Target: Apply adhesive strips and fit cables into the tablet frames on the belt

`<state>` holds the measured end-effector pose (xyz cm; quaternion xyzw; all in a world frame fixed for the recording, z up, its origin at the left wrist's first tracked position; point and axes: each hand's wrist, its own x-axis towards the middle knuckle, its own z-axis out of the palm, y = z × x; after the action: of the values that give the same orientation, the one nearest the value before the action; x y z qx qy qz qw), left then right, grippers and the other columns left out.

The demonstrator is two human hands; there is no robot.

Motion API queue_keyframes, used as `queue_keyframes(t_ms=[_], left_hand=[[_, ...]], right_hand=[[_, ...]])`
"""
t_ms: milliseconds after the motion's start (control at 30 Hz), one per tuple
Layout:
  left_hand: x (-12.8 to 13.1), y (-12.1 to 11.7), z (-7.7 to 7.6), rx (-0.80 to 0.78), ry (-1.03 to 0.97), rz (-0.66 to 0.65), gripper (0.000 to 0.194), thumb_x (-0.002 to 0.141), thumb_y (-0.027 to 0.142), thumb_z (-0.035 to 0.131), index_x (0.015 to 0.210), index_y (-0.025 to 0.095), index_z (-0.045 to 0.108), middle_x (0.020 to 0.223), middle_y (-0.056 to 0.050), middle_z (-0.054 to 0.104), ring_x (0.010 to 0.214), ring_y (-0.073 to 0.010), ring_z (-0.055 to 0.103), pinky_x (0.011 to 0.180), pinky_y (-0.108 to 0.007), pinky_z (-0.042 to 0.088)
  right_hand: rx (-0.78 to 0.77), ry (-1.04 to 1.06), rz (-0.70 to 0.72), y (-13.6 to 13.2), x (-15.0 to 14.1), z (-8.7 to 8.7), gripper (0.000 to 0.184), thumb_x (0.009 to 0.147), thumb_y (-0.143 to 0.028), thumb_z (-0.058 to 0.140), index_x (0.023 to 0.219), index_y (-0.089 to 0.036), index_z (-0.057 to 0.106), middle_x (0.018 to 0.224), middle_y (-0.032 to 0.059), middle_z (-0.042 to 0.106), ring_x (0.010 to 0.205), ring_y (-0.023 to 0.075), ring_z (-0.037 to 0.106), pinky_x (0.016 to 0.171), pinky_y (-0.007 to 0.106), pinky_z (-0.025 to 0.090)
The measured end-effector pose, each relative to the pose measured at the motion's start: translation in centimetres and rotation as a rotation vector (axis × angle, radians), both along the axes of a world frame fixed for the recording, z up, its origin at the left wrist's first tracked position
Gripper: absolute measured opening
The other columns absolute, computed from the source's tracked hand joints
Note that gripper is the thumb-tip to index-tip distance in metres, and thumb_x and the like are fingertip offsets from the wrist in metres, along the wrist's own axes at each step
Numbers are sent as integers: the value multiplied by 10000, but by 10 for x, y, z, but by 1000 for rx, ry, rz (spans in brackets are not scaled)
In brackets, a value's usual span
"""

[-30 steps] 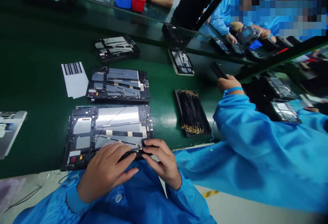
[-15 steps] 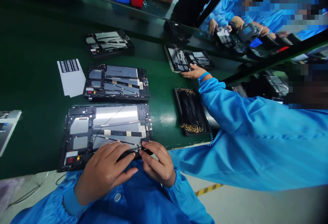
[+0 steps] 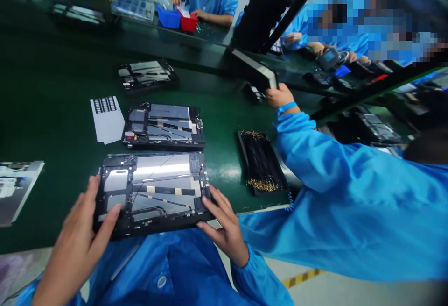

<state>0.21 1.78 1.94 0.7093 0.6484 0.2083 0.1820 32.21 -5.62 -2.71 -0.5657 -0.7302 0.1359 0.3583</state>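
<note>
An opened tablet (image 3: pixel 163 175), its silver battery plates, flat cables and thin wires bare, lies in a black tray near the front edge of the green table. My left hand (image 3: pixel 82 226) grips its left end, thumb on top and fingers along the outer side. At the right end, my right hand (image 3: pixel 226 222) holds the edge between thumb and fingers. Just behind it sits a second opened tablet (image 3: pixel 168 126), and a third opened tablet (image 3: pixel 149 74) lies farther back.
White label sheets (image 3: pixel 108 126) lie left of the second tablet. On the right, a black tray of thin cables with gold-coloured ends (image 3: pixel 262 163) stands by a co-worker's sleeve (image 3: pixel 336 170). The co-worker's hand (image 3: pixel 282 96) holds up a dark slab (image 3: pixel 254 70). Blue (image 3: pixel 168 16) and red bins (image 3: pixel 189 22) stand across the table.
My hands have moved from the tablet's front edge out to its two ends and now hold it. The co-worker's hand has lifted a slab from the table.
</note>
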Motion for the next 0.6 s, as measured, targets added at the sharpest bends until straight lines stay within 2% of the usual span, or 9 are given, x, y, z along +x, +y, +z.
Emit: queue_keyframes(t_ms=[67,133,200,267,333,400,500,600], left_hand=[[-9,-7,-5,-78,-50,24,740,958,598,411,1614,352,171,1626,-34,370,1452,-400,398,1165,-644,385],[-13,-12,-1,-44,-88,13,686,965,561,434,1596,371,243,1613,-3,393,1443,-352,421,1178,-566,393],[-14,-9,12,12,-120,-8,627,974,525,452,1570,391,310,1586,25,434,1409,-306,476,1153,-483,442],[-13,9,30,48,-144,-18,599,976,526,466,1549,393,358,1548,33,485,1373,-283,524,1112,-433,490],[-9,44,47,65,-190,-42,619,965,558,480,1544,360,384,1533,11,505,1376,-291,524,1117,-443,485],[-2,89,53,43,-274,-77,675,947,594,491,1547,302,389,1553,-29,481,1406,-304,491,1166,-477,421],[13,158,43,-22,-387,-115,734,931,608,460,1541,206,386,1578,-95,439,1433,-286,460,1212,-468,339],[14,203,25,-54,-404,-115,736,913,596,460,1508,164,423,1490,-152,542,1373,-280,533,1154,-427,426]], right_hand=[[49,-33,22,-4,-2,-3,555,968,-245,641,1499,-250,483,1539,164,489,1428,332,472,1119,581,470],[94,-58,18,-7,-2,-2,517,977,-214,620,1482,-227,512,1514,167,519,1407,328,499,1083,538,517],[133,-71,16,-4,1,4,491,990,-212,593,1477,-212,523,1501,167,535,1392,318,516,1051,498,549],[167,-89,12,12,8,12,491,993,-220,591,1479,-219,522,1499,160,539,1383,316,527,1053,504,547],[215,-104,10,42,15,18,511,983,-230,614,1484,-246,517,1492,150,550,1366,315,546,1062,535,534],[271,-107,3,83,21,17,512,980,-256,629,1480,-275,521,1476,143,569,1339,309,573,1051,553,537],[321,-98,-34,141,28,6,450,989,-329,622,1434,-285,575,1430,140,613,1290,293,619,1014,525,566],[302,-115,-34,175,35,-1,405,968,-416,643,1348,-276,658,1364,139,664,1240,291,656,984,495,587]])
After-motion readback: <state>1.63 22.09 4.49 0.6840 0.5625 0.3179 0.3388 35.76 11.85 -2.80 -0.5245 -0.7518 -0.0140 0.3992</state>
